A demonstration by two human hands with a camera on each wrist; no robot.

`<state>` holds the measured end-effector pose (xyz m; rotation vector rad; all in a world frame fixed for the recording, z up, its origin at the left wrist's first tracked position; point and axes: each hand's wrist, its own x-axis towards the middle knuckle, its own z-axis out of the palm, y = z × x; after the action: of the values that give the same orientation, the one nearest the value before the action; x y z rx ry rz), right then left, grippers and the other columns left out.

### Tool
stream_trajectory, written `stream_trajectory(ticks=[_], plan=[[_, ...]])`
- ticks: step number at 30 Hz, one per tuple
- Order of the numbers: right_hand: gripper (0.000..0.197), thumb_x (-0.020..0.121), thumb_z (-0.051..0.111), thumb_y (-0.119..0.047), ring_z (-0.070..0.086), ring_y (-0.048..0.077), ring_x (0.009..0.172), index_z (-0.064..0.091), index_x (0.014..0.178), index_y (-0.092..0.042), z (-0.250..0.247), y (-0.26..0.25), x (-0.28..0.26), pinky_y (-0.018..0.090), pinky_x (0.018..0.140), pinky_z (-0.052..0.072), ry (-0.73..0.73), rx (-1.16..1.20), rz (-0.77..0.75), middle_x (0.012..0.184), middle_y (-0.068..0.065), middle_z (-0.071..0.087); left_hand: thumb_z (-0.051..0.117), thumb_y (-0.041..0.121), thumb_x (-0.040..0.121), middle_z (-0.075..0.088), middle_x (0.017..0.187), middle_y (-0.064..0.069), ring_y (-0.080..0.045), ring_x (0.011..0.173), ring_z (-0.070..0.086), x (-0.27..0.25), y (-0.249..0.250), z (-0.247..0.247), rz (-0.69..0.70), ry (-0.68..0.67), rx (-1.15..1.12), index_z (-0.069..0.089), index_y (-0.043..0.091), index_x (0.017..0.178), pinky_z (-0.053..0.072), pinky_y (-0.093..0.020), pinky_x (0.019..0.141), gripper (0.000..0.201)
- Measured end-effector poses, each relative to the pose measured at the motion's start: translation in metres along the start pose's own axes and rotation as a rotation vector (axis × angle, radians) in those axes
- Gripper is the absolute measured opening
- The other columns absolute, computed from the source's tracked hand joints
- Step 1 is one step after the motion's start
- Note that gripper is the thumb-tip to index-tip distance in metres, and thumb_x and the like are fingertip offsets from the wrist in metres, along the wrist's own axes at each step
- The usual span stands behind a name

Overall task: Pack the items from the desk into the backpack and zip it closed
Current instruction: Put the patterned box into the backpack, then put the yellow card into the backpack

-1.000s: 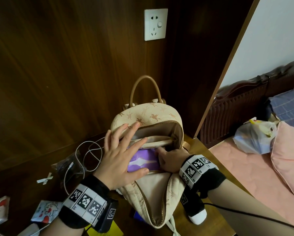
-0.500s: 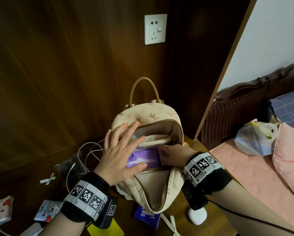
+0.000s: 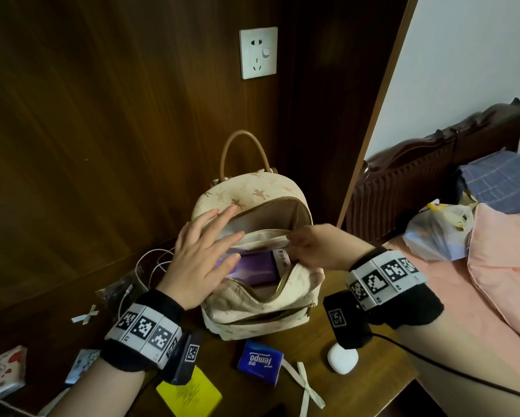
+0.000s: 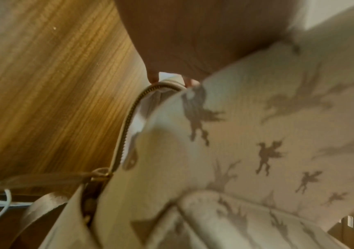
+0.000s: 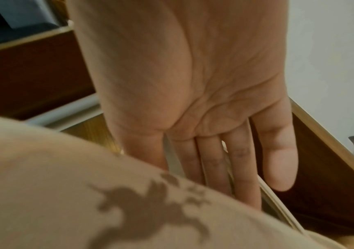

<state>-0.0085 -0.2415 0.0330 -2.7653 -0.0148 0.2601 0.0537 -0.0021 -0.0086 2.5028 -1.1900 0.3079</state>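
The cream backpack (image 3: 254, 308) with a winged-horse print stands on the desk, its main zipper open. A purple pack (image 3: 257, 267) lies inside it, beside a white labelled item. My left hand (image 3: 213, 245) lies with straight, spread fingers on the left rim of the opening; the left wrist view shows the palm (image 4: 193, 42) above the backpack's zipper (image 4: 127, 128). My right hand (image 3: 303, 243) hovers at the right of the opening, fingers straight and holding nothing, as the right wrist view also shows (image 5: 214, 160). A blue tissue pack (image 3: 260, 362) lies in front of the backpack.
On the desk lie a yellow pad (image 3: 189, 392), a white oval case (image 3: 342, 359), a white cable (image 3: 150, 266), two ribbon bows (image 3: 85, 315), and printed packs (image 3: 4, 374) at the left. A wooden wall stands behind. A bed (image 3: 493, 266) is at the right.
My right hand has come up out of the backpack and let go of the purple pack, which now lies inside. My left hand stayed on the rim.
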Motion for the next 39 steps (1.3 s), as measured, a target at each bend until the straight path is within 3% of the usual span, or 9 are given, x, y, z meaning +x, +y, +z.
stream_trajectory(ticks=[6, 9, 12, 15, 17, 22, 29, 34, 39], plan=[[0.028, 0.092, 0.054, -0.029, 0.063, 0.018, 0.092, 0.063, 0.113, -0.014, -0.014, -0.026, -0.021, 0.033, 0.082, 0.051, 0.264, 0.109, -0.125, 0.101, 0.0, 0.068, 0.036, 0.04, 0.094, 0.035, 0.145, 0.01, -0.004, 0.133, 0.026, -0.021, -0.001, -0.012, -0.038, 0.225, -0.151, 0.05, 0.017, 0.134, 0.019, -0.019, 0.11, 0.048], [0.019, 0.091, 0.055, -0.028, 0.061, 0.012, 0.081, 0.066, 0.102, -0.016, -0.008, -0.04, -0.029, 0.03, 0.074, 0.05, 0.388, 0.228, -0.181, 0.086, -0.008, 0.064, 0.043, 0.04, 0.088, 0.037, 0.141, 0.004, -0.008, 0.131, 0.034, -0.046, -0.003, -0.006, -0.189, 0.317, -0.286, 0.036, 0.013, 0.14, 0.028, -0.023, 0.107, 0.058], [0.02, 0.091, 0.055, -0.032, 0.057, 0.009, 0.075, 0.067, 0.099, -0.019, 0.004, -0.046, -0.031, 0.025, 0.067, 0.046, 0.61, 0.216, -0.101, 0.082, -0.01, 0.061, 0.048, 0.036, 0.084, 0.049, 0.121, 0.0, -0.014, 0.109, 0.05, -0.073, -0.008, 0.003, -0.24, 0.364, -0.294, 0.044, 0.012, 0.124, 0.043, -0.031, 0.09, 0.046], [0.02, 0.092, 0.053, -0.029, 0.055, 0.013, 0.079, 0.067, 0.095, -0.016, 0.019, -0.04, -0.033, 0.024, 0.069, 0.036, 0.843, 0.263, 0.042, 0.081, -0.008, 0.056, 0.054, 0.029, 0.087, 0.055, 0.091, 0.015, -0.009, 0.081, 0.053, -0.095, -0.011, 0.011, -0.326, 0.161, -0.265, 0.052, 0.019, 0.109, 0.046, -0.031, 0.07, 0.025], [0.02, 0.092, 0.051, -0.029, 0.055, 0.016, 0.087, 0.064, 0.098, -0.014, 0.032, -0.032, -0.038, 0.025, 0.072, 0.036, 0.899, 0.335, 0.142, 0.086, -0.005, 0.055, 0.06, 0.023, 0.086, 0.055, 0.09, 0.023, -0.006, 0.086, 0.053, -0.109, -0.014, 0.018, -0.339, -0.087, -0.283, 0.049, 0.031, 0.109, 0.047, -0.031, 0.074, 0.027], [0.035, 0.095, 0.036, -0.043, 0.055, 0.018, 0.098, 0.055, 0.111, -0.018, 0.077, -0.023, -0.059, 0.031, 0.075, 0.04, 0.749, 0.374, 0.501, 0.109, 0.001, 0.057, 0.073, 0.038, 0.069, 0.041, 0.131, 0.019, -0.005, 0.126, 0.032, -0.134, -0.025, 0.038, -0.291, -0.56, -0.248, 0.039, 0.035, 0.135, 0.031, -0.025, 0.105, 0.074], [0.039, 0.097, 0.031, -0.046, 0.049, 0.013, 0.083, 0.057, 0.107, -0.019, 0.121, -0.035, -0.091, 0.027, 0.06, 0.033, 0.479, 0.24, 0.585, 0.104, -0.001, 0.058, 0.084, 0.031, 0.059, 0.019, 0.151, 0.012, -0.012, 0.139, 0.016, -0.156, -0.027, 0.062, -0.27, -0.879, -0.124, 0.023, 0.036, 0.145, 0.024, -0.034, 0.114, 0.106], [0.033, 0.097, 0.034, -0.044, 0.053, 0.012, 0.081, 0.058, 0.1, -0.021, 0.138, -0.047, -0.105, 0.026, 0.063, 0.039, 0.385, 0.204, 0.538, 0.091, -0.007, 0.055, 0.081, 0.027, 0.06, 0.034, 0.135, 0.011, -0.015, 0.121, 0.035, -0.161, -0.027, 0.07, -0.202, -0.822, -0.028, 0.037, 0.035, 0.134, 0.037, -0.034, 0.102, 0.086], [0.034, 0.097, 0.035, -0.043, 0.055, 0.013, 0.073, 0.057, 0.09, -0.017, 0.15, -0.062, -0.109, 0.023, 0.059, 0.041, 0.263, 0.271, 0.444, 0.081, -0.003, 0.06, 0.083, 0.041, 0.051, 0.042, 0.115, 0.02, -0.009, 0.107, 0.048, -0.164, -0.022, 0.053, -0.238, -0.646, -0.232, 0.046, 0.038, 0.116, 0.042, -0.032, 0.089, 0.075]])
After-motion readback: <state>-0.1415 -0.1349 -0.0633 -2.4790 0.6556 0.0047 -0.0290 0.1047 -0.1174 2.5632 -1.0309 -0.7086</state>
